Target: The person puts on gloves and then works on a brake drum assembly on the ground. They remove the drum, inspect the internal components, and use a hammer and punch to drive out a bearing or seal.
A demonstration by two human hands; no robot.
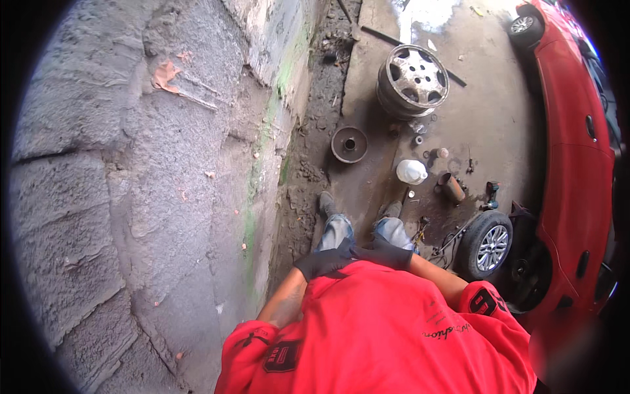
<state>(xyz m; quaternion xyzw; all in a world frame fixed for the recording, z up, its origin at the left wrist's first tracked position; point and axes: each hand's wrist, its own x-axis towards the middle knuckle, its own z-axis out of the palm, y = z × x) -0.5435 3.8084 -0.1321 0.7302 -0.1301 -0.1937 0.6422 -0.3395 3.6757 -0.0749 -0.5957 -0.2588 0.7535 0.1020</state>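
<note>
Gloved left hand (325, 262), right hand (387, 255) at shirt (394, 318) hem, lower centre; grip: cannot tell.
Rough wall (170, 171), left; round drum (339, 148) and holed metal rim (430, 77), upper centre; stained concrete (489, 85) stretches to car's (569, 138) curved edge, right.

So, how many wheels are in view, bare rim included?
3: the bare rim ahead, the tyred wheel beside the red car, and the mounted wheel at its far end; others may be hidden.
</note>
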